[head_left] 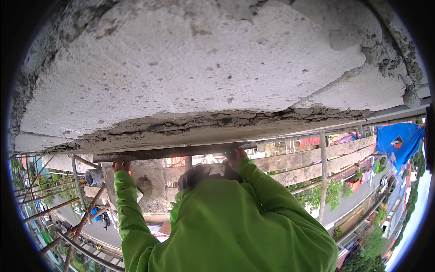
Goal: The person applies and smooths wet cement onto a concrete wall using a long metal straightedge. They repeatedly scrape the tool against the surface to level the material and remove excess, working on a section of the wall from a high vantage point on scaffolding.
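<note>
Both my arms, in green sleeves, reach forward to a long dark straight bar [181,153] that lies level along the lower edge of a grey cement-plastered surface [204,68]. My left hand [121,164] grips the bar near its left end. Further right, my right hand [235,156] is closed on it too, its fingers partly in shadow. A rough, cracked ridge of mortar [217,120] runs across the plaster just above the bar. What the bar is made of does not show clearly.
Below me are scaffold planks [299,168] and a mortar-stained board [149,181] with a dark clump on it. A bucket [94,177] hangs at the left among scaffold poles [84,217]. An upright pole [323,177] and a blue tarp [398,140] stand right. A street lies far below.
</note>
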Demonstrator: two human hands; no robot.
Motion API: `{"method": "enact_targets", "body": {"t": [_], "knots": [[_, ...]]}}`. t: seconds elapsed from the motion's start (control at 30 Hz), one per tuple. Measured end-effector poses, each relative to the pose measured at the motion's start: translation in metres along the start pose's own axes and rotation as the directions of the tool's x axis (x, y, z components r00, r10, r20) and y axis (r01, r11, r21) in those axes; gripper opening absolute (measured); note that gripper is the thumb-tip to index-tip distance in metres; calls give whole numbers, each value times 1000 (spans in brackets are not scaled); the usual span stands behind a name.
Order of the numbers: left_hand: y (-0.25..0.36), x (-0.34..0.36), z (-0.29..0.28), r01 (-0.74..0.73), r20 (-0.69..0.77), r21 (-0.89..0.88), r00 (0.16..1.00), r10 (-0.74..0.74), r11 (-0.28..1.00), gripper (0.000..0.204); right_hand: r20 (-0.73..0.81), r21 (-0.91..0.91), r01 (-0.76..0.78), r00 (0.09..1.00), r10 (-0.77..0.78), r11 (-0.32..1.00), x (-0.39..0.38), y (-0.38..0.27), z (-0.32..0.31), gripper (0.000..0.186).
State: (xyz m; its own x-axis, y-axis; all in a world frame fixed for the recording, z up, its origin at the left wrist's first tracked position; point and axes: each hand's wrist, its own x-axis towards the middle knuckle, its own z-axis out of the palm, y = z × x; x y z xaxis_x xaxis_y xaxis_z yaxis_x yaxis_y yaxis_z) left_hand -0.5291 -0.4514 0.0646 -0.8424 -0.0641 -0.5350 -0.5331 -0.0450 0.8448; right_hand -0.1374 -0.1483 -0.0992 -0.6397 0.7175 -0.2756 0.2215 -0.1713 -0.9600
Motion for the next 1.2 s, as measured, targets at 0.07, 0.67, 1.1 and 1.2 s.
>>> {"method": "enact_targets", "body": {"t": [0.07, 0.67, 1.1, 1.2], "knots": [[15, 39, -33, -19, -32, -64, 999, 17, 998, 20, -11, 544, -40, 998, 54, 838, 15, 24, 47, 24], [0, -63, 53, -21, 9, -52, 1000, 22, 998, 23, 27, 909, -102, 982, 188, 403, 10, -38, -60, 30], [-50, -157, 127, 170, 181, -132, 973, -145, 977, 22, -321, -352, 275, 862, -391, 895, -37, -158, -198, 29], [-68, -172, 129, 75, 253, -134, 967, -39, 988, 15, -272, -795, -6, 897, -349, 606, -50, -218, -211, 25]]}}
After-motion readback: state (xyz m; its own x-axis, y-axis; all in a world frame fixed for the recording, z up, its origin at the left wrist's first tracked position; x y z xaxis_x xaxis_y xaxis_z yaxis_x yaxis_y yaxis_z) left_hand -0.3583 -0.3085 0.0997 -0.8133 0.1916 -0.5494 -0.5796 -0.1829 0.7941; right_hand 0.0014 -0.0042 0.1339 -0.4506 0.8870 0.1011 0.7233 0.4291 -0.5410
